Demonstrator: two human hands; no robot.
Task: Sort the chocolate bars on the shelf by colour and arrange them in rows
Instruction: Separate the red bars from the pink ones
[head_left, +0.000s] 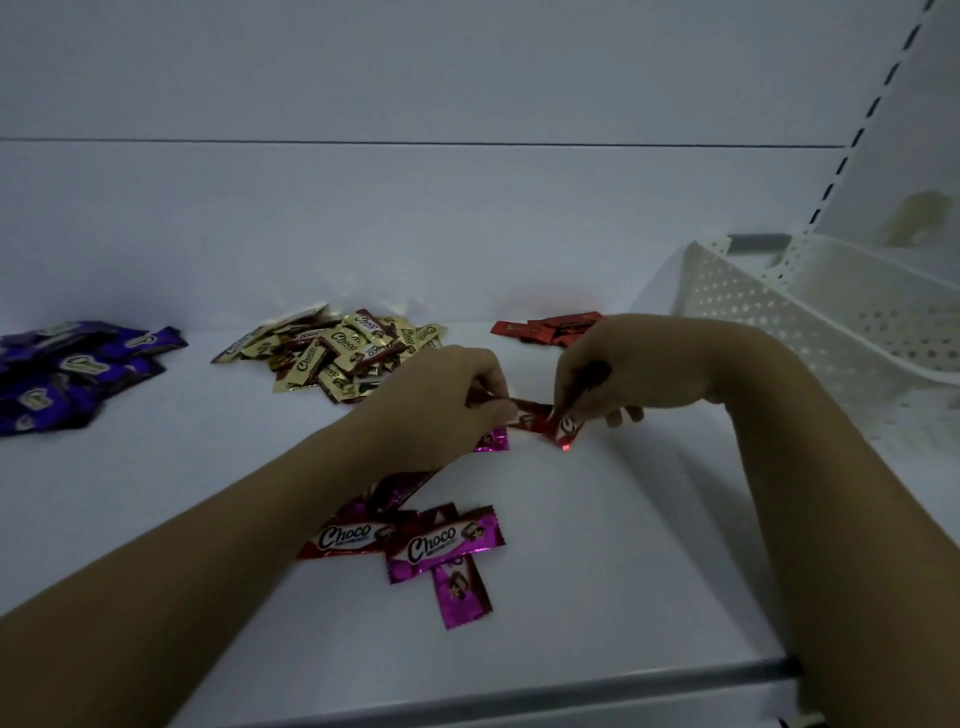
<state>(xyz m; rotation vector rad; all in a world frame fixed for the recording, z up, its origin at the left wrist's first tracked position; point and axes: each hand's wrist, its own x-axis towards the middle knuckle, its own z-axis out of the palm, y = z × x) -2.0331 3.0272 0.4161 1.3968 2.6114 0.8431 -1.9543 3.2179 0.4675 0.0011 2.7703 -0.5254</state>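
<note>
On the white shelf (597, 545) lie sorted heaps of chocolate bars: purple ones (72, 369) at far left, gold ones (343, 351) in the middle back, red ones (550, 327) at back right. My left hand (441, 400) and my right hand (623, 364) meet over the shelf's middle, both pinching red bars (540, 418) between them. My right hand also seems to hold another red bar in its palm. A few pink bars (447, 540) and a red bar (345, 538) lie under my left forearm, with one pink bar (493, 441) peeking out below the left hand.
A white perforated basket (810, 312) stands at the right on the shelf. The shelf's back wall (415, 234) rises behind the heaps. A grey front rail (519, 696) runs along the near edge.
</note>
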